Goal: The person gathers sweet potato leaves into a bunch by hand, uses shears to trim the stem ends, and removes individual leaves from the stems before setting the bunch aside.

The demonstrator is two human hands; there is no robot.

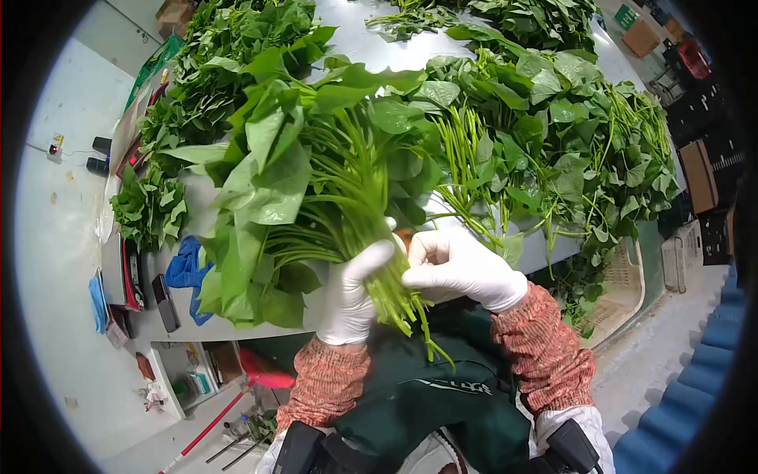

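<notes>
Both my hands wear white gloves and patterned red sleeves. My left hand [351,294] is closed around the stems of a big bunch of leafy greens [308,170], held up over the table's near edge with leaves fanning up and left. My right hand [458,267] grips the same stems from the right, fingers curled at the bundle's lower part. The stem ends [410,316] stick out below my hands toward my lap.
A grey table [371,47] is heaped with loose leafy greens [553,118] at right and greens [213,71] at left. A blue cloth [185,268] and a phone [166,304] lie at the left edge. A plastic crate [620,292] stands below right.
</notes>
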